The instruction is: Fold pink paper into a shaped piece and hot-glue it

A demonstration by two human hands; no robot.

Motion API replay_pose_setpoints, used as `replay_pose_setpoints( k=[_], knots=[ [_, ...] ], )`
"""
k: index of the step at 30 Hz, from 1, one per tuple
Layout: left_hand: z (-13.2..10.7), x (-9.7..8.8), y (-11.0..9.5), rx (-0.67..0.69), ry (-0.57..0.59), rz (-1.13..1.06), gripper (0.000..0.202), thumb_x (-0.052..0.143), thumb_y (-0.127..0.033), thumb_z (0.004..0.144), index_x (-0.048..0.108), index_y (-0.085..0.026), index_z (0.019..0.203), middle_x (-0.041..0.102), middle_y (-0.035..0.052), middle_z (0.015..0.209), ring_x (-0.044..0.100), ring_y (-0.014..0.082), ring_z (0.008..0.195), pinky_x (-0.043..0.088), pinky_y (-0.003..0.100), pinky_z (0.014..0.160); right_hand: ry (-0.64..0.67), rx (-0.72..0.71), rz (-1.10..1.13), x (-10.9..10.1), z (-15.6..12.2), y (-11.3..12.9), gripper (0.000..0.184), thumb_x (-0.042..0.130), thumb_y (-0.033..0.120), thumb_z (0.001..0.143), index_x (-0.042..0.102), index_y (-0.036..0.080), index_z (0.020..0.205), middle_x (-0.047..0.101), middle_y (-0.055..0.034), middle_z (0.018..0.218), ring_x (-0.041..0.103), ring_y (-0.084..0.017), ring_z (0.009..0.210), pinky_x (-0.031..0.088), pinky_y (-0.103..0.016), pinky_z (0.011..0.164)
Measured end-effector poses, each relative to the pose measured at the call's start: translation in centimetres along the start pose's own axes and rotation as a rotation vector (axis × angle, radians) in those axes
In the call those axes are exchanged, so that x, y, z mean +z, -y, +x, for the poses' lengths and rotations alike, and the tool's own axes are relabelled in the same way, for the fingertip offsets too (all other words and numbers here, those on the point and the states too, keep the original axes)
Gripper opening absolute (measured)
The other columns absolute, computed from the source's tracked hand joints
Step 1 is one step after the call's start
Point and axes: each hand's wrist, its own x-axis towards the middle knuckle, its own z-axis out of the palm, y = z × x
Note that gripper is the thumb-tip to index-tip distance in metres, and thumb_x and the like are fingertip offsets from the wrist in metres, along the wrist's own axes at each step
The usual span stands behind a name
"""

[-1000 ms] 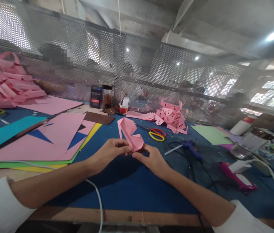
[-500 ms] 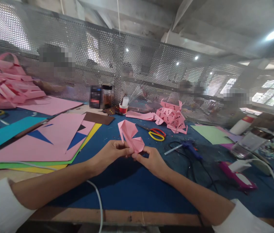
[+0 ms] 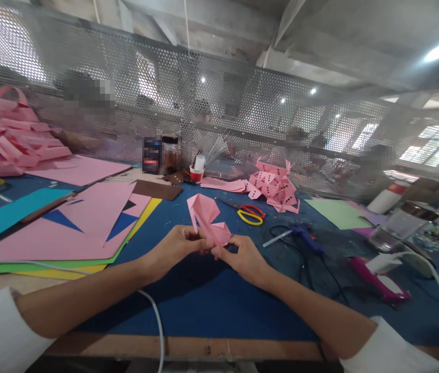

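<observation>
A folded pink paper piece (image 3: 208,217) is held up just above the blue table mat (image 3: 211,295), in the middle of the view. My left hand (image 3: 176,247) pinches its lower left edge with closed fingers. My right hand (image 3: 242,255) grips its lower right edge, fingers curled round it. The two hands almost touch under the paper.
Large pink, blue, green and yellow sheets (image 3: 71,223) lie at the left, with a heap of pink strips (image 3: 9,137) behind. Red-and-yellow scissors (image 3: 251,214), a pile of pink folded pieces (image 3: 275,189), glue guns (image 3: 378,282) with cords, and a perforated metal screen (image 3: 242,114) are behind and to the right.
The pink paper has been tilted up and folded a little more between my fingers. Both hands have stayed in nearly the same place.
</observation>
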Motion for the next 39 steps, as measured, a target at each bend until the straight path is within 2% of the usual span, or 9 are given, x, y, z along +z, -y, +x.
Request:
replay_pose_setpoints(
  k=[7,14,21,28,32,39],
  knots=[
    [0.02,-0.06,-0.39,0.003,-0.014,0.000,0.027,0.073,-0.041,0.077,0.074,-0.015,0.083,0.066,0.0014,0.073,0.054,0.0151,0.070,0.044,0.026,0.069,0.003,0.011,-0.019,-0.20,0.00,0.41,0.022,0.064,0.034,0.090,0.076,0.017,0.083,0.076,-0.0029,0.083,0.070,-0.019,0.080,0.049,-0.025,0.075],
    [0.11,-0.30,-0.28,0.006,-0.058,-0.027,0.026,0.074,-0.040,0.077,0.071,-0.014,0.075,0.063,0.0004,0.069,0.053,0.0140,0.068,0.043,0.025,0.068,-0.001,0.028,-0.005,0.02,-0.07,-0.09,0.028,0.065,0.039,0.091,0.077,0.016,0.082,0.077,-0.0035,0.082,0.070,-0.019,0.080,0.049,-0.025,0.074],
    [0.18,-0.31,-0.31,0.032,-0.059,0.003,0.029,0.073,-0.043,0.078,0.069,-0.015,0.073,0.060,0.0003,0.067,0.053,0.0144,0.067,0.043,0.026,0.067,0.085,0.032,0.115,-0.13,-0.02,0.45,0.036,0.066,0.046,0.089,0.076,0.019,0.111,0.078,-0.0025,0.103,0.071,-0.023,0.093,0.053,-0.029,0.082],
    [0.33,-0.40,0.34,0.003,-0.051,-0.039,0.026,0.076,-0.040,0.077,0.072,-0.014,0.076,0.065,0.0016,0.070,0.054,0.0144,0.069,0.044,0.026,0.069,0.010,0.056,0.029,0.02,0.02,0.18,0.028,0.066,0.039,0.090,0.077,0.015,0.083,0.077,-0.0043,0.080,0.070,-0.020,0.078,0.050,-0.025,0.071],
    [0.32,-0.42,0.40,0.002,-0.052,-0.041,0.027,0.077,-0.040,0.077,0.072,-0.014,0.076,0.065,0.0011,0.069,0.054,0.0141,0.068,0.043,0.026,0.069,0.025,0.049,0.019,-0.09,0.01,0.52,0.030,0.066,0.042,0.089,0.077,0.015,0.082,0.077,-0.0048,0.081,0.070,-0.020,0.078,0.050,-0.026,0.072],
    [0.25,-0.47,-0.02,0.018,-0.052,-0.048,0.028,0.076,-0.040,0.079,0.070,-0.014,0.073,0.065,0.0012,0.069,0.054,0.0139,0.069,0.042,0.026,0.068,0.059,0.067,0.161,-0.27,0.11,0.62,0.043,0.061,0.054,0.092,0.078,0.015,0.089,0.078,-0.0071,0.084,0.073,-0.021,0.080,0.054,-0.028,0.076]
  ],
)
